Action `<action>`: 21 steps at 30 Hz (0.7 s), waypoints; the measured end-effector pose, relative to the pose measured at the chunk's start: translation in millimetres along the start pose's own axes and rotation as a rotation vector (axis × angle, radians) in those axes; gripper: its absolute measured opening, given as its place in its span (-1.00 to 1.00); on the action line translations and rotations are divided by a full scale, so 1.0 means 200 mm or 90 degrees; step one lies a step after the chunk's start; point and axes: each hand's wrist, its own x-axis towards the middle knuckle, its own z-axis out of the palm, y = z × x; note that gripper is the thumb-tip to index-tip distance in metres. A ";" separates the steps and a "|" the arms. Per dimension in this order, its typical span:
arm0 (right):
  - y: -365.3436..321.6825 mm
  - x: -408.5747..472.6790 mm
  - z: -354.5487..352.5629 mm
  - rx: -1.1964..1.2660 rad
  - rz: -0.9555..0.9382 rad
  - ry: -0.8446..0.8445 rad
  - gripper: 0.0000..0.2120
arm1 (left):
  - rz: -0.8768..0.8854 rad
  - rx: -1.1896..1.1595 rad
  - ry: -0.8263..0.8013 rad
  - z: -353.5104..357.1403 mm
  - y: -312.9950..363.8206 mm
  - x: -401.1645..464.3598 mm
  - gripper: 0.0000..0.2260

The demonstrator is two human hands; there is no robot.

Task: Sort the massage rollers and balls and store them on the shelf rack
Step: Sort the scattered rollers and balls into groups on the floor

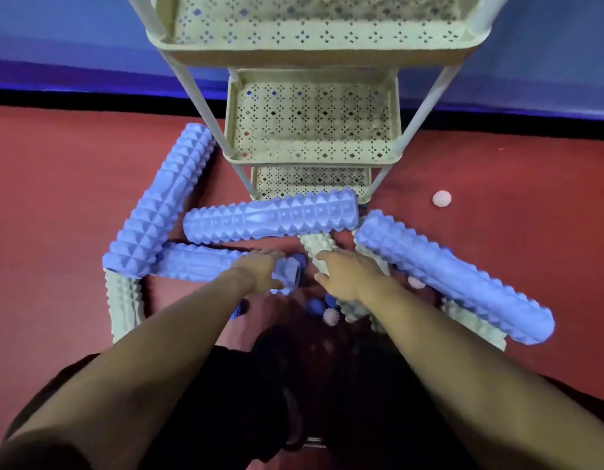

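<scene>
Several blue studded rollers lie on the red floor in front of a pale green shelf rack (314, 154). My left hand (259, 271) grips the near end of one blue roller (198, 264). My right hand (344, 274) wraps its fingers round a pale green roller (315, 244) that pokes out from under a long blue roller (270, 217). Another blue roller (161, 201) leans at the left and one (453, 278) lies at the right. Small spiky balls (329, 315) sit below my hands, partly hidden by my arms.
A lone white spiky ball (442, 198) rests on the floor to the right of the rack. More pale green rollers lie at the left (124, 308) and under the right blue roller (476, 325). A blue wall rises behind the rack.
</scene>
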 end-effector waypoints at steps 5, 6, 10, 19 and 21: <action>0.03 0.08 0.06 0.011 0.016 -0.006 -0.60 | -0.029 0.017 -0.018 0.09 -0.03 0.12 -0.21; 0.03 0.09 0.07 0.015 0.015 -0.012 -0.60 | -0.029 0.039 -0.031 0.11 -0.03 0.14 -0.18; 0.03 0.13 0.10 0.042 0.015 -0.010 -0.53 | -0.015 0.112 -0.038 0.17 -0.05 0.24 -0.11; 0.05 0.15 0.14 0.072 0.017 -0.015 -0.49 | 0.039 0.150 -0.043 0.18 -0.10 0.26 -0.11; 0.06 0.14 0.12 0.076 0.023 -0.004 -0.52 | 0.056 0.136 -0.026 0.14 -0.11 0.21 -0.09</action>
